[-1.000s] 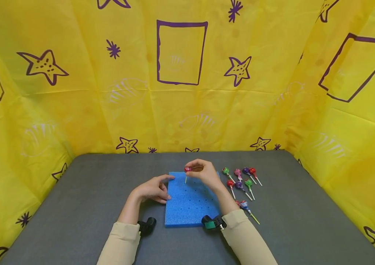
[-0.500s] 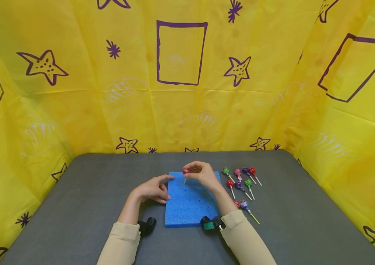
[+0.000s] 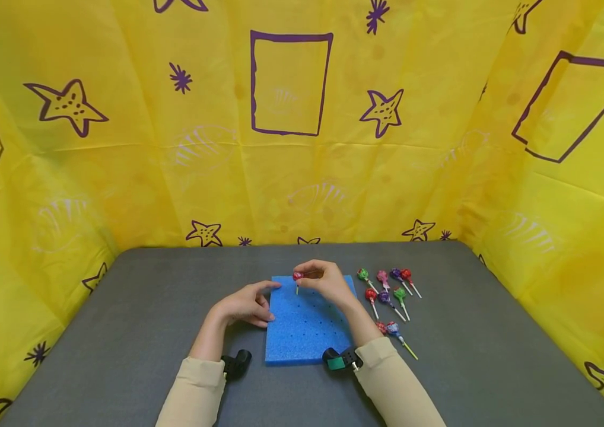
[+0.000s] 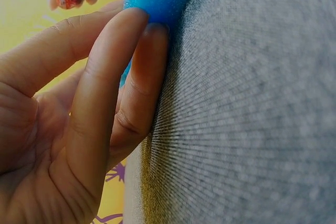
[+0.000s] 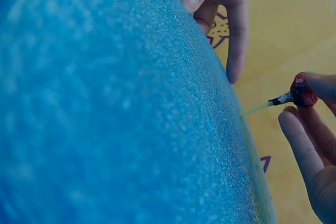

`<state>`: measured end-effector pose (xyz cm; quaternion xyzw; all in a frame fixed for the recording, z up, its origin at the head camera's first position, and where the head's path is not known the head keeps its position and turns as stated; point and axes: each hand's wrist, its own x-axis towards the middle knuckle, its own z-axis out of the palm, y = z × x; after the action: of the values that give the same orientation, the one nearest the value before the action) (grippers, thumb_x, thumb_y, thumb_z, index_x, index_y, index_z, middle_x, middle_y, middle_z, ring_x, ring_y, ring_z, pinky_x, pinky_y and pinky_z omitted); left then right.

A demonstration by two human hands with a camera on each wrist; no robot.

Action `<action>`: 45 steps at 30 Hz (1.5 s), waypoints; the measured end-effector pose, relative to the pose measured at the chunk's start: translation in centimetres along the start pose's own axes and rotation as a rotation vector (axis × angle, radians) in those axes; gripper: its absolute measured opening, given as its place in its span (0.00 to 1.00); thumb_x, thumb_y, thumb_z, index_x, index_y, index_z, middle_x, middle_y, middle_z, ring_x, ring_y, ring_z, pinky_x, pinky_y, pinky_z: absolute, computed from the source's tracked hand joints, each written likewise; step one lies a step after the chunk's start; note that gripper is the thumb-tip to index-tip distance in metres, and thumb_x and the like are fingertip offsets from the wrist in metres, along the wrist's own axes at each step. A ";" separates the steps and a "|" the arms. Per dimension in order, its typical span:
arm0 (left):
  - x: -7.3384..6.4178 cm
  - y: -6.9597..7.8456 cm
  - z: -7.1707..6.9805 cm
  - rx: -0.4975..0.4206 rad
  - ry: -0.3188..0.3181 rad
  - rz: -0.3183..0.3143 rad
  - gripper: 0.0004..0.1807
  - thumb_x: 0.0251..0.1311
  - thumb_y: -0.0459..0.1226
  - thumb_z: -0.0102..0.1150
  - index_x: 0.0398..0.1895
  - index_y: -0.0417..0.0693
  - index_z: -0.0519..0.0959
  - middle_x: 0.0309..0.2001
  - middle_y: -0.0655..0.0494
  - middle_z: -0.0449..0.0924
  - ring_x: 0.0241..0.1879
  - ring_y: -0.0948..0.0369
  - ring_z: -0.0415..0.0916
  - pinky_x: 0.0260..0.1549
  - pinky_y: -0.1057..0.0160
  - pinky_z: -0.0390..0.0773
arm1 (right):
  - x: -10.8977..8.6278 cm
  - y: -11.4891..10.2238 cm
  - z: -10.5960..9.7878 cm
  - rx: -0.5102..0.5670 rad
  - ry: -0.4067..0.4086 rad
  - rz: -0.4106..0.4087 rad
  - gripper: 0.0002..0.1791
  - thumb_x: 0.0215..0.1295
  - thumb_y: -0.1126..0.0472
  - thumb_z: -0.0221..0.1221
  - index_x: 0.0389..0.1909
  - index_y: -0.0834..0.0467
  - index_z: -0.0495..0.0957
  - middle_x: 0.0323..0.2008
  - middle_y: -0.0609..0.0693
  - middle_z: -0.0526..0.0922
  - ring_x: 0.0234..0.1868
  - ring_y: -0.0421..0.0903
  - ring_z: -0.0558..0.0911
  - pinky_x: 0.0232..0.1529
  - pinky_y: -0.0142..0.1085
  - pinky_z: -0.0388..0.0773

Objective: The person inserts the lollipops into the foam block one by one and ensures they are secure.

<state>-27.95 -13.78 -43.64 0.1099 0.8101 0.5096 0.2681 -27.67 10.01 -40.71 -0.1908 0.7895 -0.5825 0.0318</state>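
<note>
In the head view a blue foam board [image 3: 299,349] with several small holes lies on the table. Above its far left part, my right hand [image 3: 328,284] pinches a red-wrapped lollipop [image 3: 298,276] by its head, between thumb and fingers. The lollipop's yellow-green stick points down, and in the right wrist view its tip [image 5: 242,113] meets the foam surface; whether it sits in a hole cannot be told. My left hand [image 3: 248,304] touches the board's left edge with thumb and extended index finger spread apart. Its other fingers bend beside the foam.
To the right of the board lie several loose lollipops, among them a green one [image 3: 400,295], a purple one [image 3: 384,298] and a blue one [image 3: 393,330] with a yellow stick. A yellow patterned cloth [image 3: 291,178] surrounds the dark grey table [image 3: 136,332].
My right hand has shifted slightly left and down with the lollipop, bringing its stick closer to the foam. The left hand stays at the board's edge.
</note>
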 end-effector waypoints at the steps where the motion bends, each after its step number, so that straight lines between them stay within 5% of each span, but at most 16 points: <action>1: 0.0 0.0 0.0 0.001 0.000 0.001 0.41 0.57 0.29 0.66 0.74 0.49 0.61 0.33 0.48 0.74 0.28 0.60 0.78 0.30 0.64 0.86 | -0.1 -0.2 0.0 -0.007 0.001 -0.002 0.16 0.62 0.68 0.64 0.50 0.69 0.80 0.50 0.68 0.84 0.50 0.61 0.83 0.46 0.34 0.84; 9: -0.1 0.0 0.0 0.001 0.002 0.005 0.41 0.57 0.30 0.67 0.74 0.49 0.61 0.33 0.48 0.74 0.28 0.59 0.78 0.30 0.64 0.87 | 1.3 2.8 -0.1 -0.034 0.020 0.004 0.18 0.62 0.65 0.65 0.53 0.63 0.81 0.52 0.63 0.84 0.52 0.58 0.83 0.46 0.33 0.83; 21: -0.1 -0.2 -0.1 -0.004 -0.007 0.007 0.41 0.58 0.30 0.66 0.74 0.49 0.60 0.33 0.48 0.74 0.28 0.60 0.78 0.30 0.65 0.86 | 1.3 2.7 -0.2 -0.064 0.072 0.003 0.16 0.61 0.65 0.66 0.51 0.60 0.83 0.49 0.60 0.86 0.50 0.52 0.84 0.49 0.35 0.82; 27: -0.2 -0.2 -0.1 -0.002 -0.004 0.011 0.40 0.58 0.30 0.66 0.74 0.49 0.60 0.34 0.48 0.73 0.28 0.60 0.77 0.30 0.65 0.86 | 1.1 2.8 -0.8 -0.055 0.070 0.000 0.19 0.61 0.63 0.66 0.54 0.62 0.81 0.53 0.60 0.85 0.55 0.56 0.83 0.54 0.45 0.83; 45: -0.2 0.0 0.0 0.006 -0.005 0.020 0.41 0.57 0.30 0.67 0.74 0.49 0.60 0.35 0.48 0.73 0.28 0.60 0.78 0.29 0.66 0.86 | -2.1 0.4 -8.0 -0.300 0.121 0.028 0.16 0.62 0.58 0.66 0.51 0.52 0.83 0.50 0.53 0.87 0.49 0.51 0.85 0.46 0.40 0.85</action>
<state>-27.80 -13.89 -43.61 0.1199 0.8099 0.5096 0.2647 -28.00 18.12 -38.90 -0.1466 0.8707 -0.4681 -0.0365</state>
